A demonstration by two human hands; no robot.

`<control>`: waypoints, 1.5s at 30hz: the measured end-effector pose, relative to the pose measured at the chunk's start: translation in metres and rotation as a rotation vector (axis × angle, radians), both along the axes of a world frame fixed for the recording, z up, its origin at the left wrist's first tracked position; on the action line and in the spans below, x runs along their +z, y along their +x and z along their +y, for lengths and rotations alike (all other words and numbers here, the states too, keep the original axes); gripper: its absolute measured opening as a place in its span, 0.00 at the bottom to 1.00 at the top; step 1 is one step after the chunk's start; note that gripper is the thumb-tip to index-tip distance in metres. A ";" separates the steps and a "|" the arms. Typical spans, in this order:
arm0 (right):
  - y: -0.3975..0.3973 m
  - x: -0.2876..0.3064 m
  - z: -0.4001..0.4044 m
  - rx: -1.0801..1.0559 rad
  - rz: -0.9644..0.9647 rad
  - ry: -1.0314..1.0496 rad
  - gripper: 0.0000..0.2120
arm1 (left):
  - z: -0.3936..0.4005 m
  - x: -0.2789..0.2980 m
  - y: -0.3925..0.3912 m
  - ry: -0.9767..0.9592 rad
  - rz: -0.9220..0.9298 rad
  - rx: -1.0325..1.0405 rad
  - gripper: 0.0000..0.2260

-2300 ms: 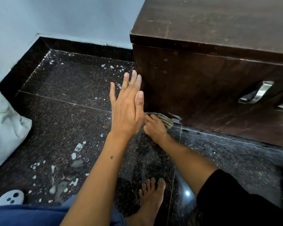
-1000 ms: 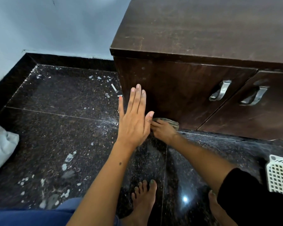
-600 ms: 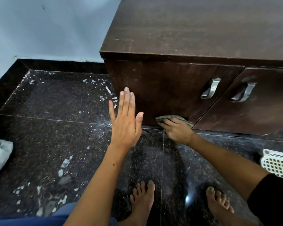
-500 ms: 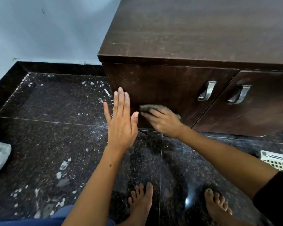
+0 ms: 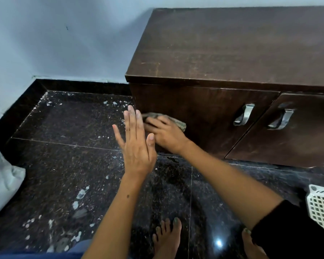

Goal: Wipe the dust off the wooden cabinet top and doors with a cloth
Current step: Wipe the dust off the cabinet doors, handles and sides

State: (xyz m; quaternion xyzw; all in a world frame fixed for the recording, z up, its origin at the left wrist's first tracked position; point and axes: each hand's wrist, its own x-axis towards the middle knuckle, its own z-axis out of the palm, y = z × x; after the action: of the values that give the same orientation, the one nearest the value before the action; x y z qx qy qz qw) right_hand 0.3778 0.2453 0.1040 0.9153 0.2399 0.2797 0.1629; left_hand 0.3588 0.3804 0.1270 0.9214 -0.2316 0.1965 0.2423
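Right hand pressing crumpled grey-green cloth flat against lower left of dark brown wooden cabinet door, likely to rub dust off. Left hand empty, fingers spread straight, hovering beside it, probably for balance.

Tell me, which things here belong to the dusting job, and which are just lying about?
Part of the job:
- dark brown wooden cabinet
- crumpled grey-green cloth, pressed to the left door by the right hand
- left hand, open, holding nothing

Just lying about:
- white plastic lattice basket
- white fabric bag
- pale debris flecks on the dark floor
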 end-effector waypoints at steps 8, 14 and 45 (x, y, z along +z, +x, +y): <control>-0.026 0.018 -0.018 -0.013 -0.154 0.152 0.14 | -0.008 0.007 -0.001 -0.003 -0.022 -0.033 0.30; -0.070 0.036 -0.057 -0.388 -0.551 0.551 0.17 | -0.026 0.012 -0.013 -0.029 -0.004 -0.138 0.30; -0.135 -0.093 -0.044 -0.735 0.081 1.680 0.21 | -0.108 -0.002 -0.055 0.275 0.045 -0.454 0.30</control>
State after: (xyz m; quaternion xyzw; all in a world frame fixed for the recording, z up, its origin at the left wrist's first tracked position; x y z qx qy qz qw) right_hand 0.2429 0.2008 0.0111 0.7608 -0.3428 0.2606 -0.4856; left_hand 0.3042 0.2723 0.1251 0.8743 -0.4513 0.0836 0.1579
